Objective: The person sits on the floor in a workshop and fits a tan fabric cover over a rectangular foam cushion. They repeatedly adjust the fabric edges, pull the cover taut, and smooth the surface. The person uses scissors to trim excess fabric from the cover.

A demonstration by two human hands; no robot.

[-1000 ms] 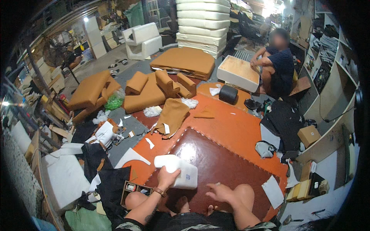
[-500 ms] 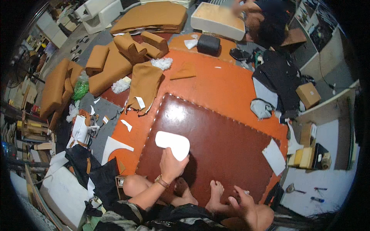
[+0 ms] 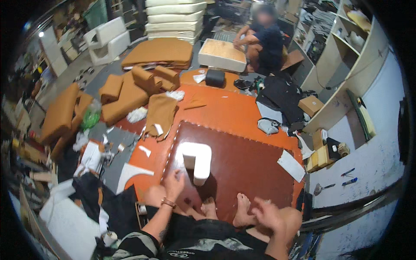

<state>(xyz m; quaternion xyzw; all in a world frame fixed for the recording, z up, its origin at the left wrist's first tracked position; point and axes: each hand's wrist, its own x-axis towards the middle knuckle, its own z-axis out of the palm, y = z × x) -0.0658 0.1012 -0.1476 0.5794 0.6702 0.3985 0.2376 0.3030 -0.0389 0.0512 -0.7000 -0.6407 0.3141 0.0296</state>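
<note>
An L-shaped white padded block (image 3: 201,160) stands on the brown leather mat (image 3: 247,156). My left hand (image 3: 174,184) is just left of it, not gripping it, fingers loosely apart. My right hand (image 3: 268,216) hovers by my right knee, fingers apart; a small pale spot at a fingertip is unclear. My bare feet (image 3: 241,206) rest on the mat's near part.
Orange padded pieces (image 3: 60,117), fabric scraps and a black cloth pile (image 3: 281,95) surround the mat. Shelving (image 3: 355,65) and a cardboard box (image 3: 311,105) are at right. At the back, a person (image 3: 266,47) crouches by a wood-topped cream block (image 3: 222,54), near stacked cushions (image 3: 173,21).
My left hand has let go of the white block, which now stands farther up the mat with its shape turned. The view dipped, then lifted partway again.
</note>
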